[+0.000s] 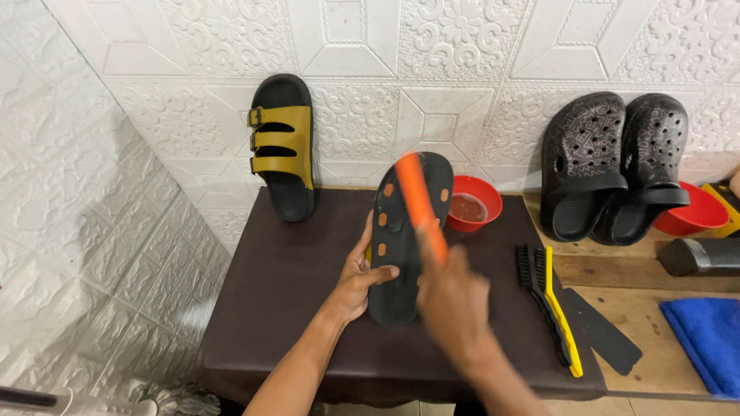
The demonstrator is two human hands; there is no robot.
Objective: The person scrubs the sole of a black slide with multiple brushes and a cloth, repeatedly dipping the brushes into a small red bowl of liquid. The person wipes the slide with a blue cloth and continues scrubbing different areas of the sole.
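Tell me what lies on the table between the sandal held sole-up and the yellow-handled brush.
In the head view, only bare brown tabletop lies between the sandal and the brush; the blurred right hand crosses in front of that stretch's nearer part.

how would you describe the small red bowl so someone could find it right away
Start at the dark brown table against the white patterned wall. The red bowl sits at its back right corner, holding liquid. The other red bowl sits further right, behind the black clogs.
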